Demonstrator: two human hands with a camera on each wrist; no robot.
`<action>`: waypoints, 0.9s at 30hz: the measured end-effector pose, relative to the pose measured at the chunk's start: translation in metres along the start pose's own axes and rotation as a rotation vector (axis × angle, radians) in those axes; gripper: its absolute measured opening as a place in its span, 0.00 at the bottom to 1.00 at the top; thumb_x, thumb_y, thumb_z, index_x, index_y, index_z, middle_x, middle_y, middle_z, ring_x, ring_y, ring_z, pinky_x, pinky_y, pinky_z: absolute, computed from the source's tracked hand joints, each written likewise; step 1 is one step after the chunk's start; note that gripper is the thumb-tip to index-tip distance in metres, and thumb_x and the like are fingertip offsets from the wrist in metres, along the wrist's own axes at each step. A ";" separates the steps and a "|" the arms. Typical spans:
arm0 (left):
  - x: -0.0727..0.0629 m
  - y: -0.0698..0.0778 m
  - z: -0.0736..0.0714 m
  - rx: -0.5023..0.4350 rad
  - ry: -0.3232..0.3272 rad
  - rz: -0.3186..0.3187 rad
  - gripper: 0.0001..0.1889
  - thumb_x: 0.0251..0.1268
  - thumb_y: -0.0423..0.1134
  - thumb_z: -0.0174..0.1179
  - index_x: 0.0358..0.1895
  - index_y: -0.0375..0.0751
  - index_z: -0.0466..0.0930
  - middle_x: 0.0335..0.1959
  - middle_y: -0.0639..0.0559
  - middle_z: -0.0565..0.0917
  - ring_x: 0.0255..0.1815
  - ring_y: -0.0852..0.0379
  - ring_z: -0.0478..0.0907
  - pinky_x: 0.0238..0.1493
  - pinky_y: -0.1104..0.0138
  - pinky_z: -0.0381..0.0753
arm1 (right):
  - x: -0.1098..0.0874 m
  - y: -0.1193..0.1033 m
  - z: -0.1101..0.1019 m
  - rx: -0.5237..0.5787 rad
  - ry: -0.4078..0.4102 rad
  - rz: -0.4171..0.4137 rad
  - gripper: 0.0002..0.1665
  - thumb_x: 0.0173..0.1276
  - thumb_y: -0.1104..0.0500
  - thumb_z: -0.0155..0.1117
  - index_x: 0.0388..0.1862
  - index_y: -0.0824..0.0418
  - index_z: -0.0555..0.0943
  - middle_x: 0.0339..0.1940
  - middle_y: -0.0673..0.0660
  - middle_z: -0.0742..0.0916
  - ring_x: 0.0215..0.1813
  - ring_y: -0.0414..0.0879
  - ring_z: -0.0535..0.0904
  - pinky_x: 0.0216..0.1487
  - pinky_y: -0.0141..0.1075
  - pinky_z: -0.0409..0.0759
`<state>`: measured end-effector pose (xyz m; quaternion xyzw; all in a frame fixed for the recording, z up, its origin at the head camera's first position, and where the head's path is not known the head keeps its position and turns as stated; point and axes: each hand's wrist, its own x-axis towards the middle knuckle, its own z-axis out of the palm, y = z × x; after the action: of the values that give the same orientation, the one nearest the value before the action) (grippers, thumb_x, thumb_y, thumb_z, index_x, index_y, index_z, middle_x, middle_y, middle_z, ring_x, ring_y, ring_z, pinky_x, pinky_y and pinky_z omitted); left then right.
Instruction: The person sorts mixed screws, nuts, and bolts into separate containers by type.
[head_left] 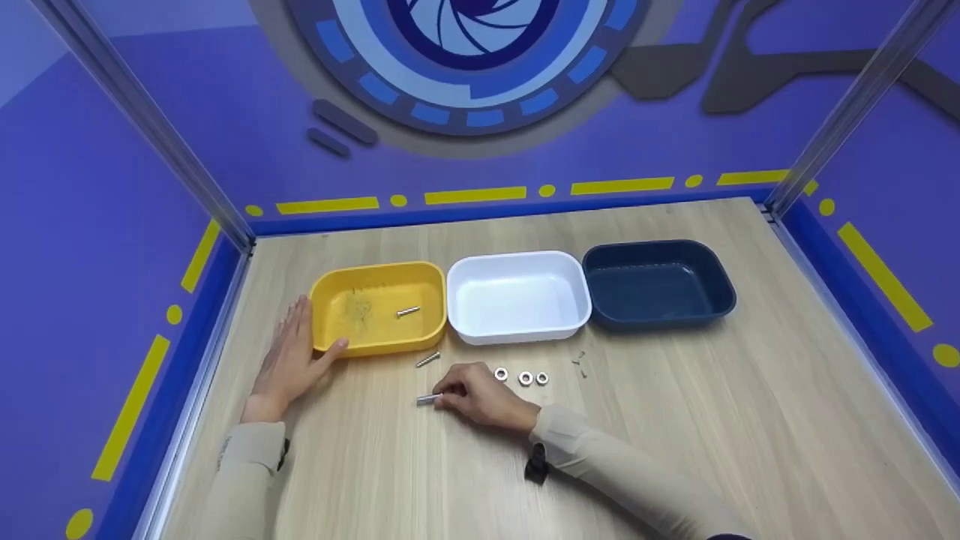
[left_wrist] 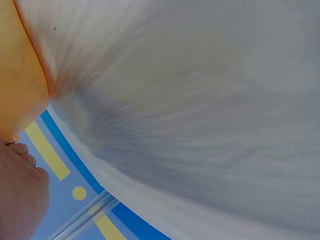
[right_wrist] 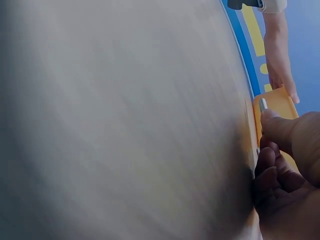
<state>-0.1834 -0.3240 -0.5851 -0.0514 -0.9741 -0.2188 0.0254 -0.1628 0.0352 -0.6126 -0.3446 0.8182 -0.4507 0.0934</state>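
I'm in a walled work booth, perhaps in a lab: purple-blue printed panels with yellow dashes and a mechanical iris graphic enclose my wood-grain tabletop on three sides, with bare metal posts at the corners.

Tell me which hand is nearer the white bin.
Right. The right hand is just on the near side of the white bin, pinching a metal piece; the left hand rests against the yellow bin's far left end.
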 end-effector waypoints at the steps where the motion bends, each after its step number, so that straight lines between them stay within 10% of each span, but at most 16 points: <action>1: 0.000 0.000 0.000 0.001 0.001 -0.001 0.57 0.78 0.69 0.54 0.88 0.33 0.35 0.90 0.35 0.43 0.90 0.34 0.41 0.88 0.38 0.42 | 0.001 -0.001 0.000 0.001 -0.005 0.004 0.05 0.71 0.60 0.76 0.44 0.59 0.94 0.38 0.52 0.93 0.39 0.33 0.82 0.41 0.26 0.80; 27: 0.000 -0.001 -0.001 0.001 -0.010 -0.006 0.57 0.78 0.70 0.52 0.88 0.35 0.33 0.90 0.36 0.41 0.91 0.36 0.38 0.88 0.38 0.41 | 0.038 -0.036 -0.030 -0.027 0.037 -0.076 0.08 0.75 0.59 0.73 0.48 0.60 0.93 0.36 0.52 0.91 0.37 0.34 0.77 0.38 0.25 0.77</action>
<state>-0.1831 -0.3252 -0.5848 -0.0494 -0.9745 -0.2182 0.0196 -0.1882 0.0180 -0.5604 -0.3684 0.8122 -0.4489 0.0563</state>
